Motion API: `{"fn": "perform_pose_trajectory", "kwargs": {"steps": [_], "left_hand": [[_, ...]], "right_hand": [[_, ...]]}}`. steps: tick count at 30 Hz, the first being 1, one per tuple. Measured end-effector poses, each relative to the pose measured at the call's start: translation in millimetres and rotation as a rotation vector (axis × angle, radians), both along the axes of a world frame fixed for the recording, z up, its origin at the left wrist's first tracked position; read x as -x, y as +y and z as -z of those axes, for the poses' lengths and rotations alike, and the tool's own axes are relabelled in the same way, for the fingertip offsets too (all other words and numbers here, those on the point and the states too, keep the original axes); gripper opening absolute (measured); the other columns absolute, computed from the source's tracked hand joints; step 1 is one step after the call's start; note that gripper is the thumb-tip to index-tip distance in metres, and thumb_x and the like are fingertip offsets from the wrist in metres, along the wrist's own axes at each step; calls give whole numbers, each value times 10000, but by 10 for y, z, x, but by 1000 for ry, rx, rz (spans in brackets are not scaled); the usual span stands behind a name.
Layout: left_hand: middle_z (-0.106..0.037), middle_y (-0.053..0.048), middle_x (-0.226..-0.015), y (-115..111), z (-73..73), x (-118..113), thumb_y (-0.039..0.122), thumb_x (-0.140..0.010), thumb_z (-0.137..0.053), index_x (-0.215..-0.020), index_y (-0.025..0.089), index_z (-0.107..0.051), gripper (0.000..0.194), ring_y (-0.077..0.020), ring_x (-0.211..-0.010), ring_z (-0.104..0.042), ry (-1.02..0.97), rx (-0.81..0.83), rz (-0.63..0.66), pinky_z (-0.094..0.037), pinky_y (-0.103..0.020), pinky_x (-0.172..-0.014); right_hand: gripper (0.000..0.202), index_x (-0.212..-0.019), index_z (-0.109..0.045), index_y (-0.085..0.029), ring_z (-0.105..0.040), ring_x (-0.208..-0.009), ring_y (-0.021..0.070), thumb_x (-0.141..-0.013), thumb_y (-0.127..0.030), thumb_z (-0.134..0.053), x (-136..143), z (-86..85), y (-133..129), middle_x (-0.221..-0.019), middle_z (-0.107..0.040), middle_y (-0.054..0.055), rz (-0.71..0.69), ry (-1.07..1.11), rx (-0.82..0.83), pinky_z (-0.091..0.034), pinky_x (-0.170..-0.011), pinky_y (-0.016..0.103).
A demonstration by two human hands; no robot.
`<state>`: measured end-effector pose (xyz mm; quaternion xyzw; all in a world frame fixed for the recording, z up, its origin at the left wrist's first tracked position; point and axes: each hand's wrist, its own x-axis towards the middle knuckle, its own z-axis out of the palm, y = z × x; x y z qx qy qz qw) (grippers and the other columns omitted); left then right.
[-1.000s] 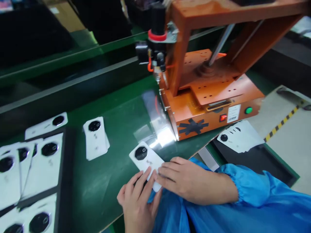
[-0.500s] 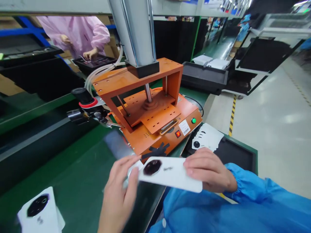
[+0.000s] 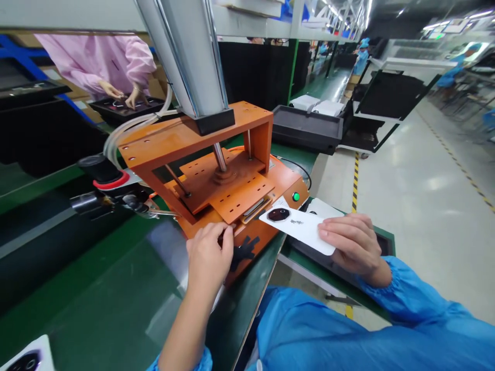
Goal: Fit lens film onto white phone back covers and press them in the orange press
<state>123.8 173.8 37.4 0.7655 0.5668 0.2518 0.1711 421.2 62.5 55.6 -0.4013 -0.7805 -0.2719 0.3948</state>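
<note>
A white phone back panel with a dark camera ring is held at its right end by my right hand. The panel's ring end points at the front of the orange press. My left hand touches the press's front edge, left of the panel, with its fingers bent together; whatever lies between the fingertips is too small to tell. The press's orange plate sits low, with a thin flat piece showing beneath its front edge.
Another white panel lies at the bottom left. More white panels rest in a dark tray beyond my right hand. A valve juts out left of the press. Across the bench a person in pink handles items over a black tray.
My left hand has let go of the white panel and moved to the press's front edge. My right hand has lifted the panel towards the press's right front. The whole view has shifted.
</note>
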Motion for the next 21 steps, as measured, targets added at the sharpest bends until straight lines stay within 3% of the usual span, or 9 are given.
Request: {"fn": "perform_pose_trajectory", "kwargs": {"steps": [13, 21], "left_hand": [[-657, -16, -820, 52, -89, -19, 423, -974, -444, -768, 230, -609, 327, -226, -880, -607, 64, 91, 9, -315, -342, -756], [-695, -33, -873, 68, -103, -9, 439, -960, -435, -799, 233, -638, 331, -232, -881, -615, 60, 108, 14, -348, -349, -762]], "right_hand": [[299, -1174, -686, -274, -743, -947, 185, -936, -129, -578, 10, -17, 13, -1039, -784, 18, 29, -10, -1, -516, -748, 362], [306, -1161, -694, -305, -746, -946, 177, -943, -133, -567, -3, -8, 5, -1056, -786, 4, 44, -10, 10, -524, -758, 361]]}}
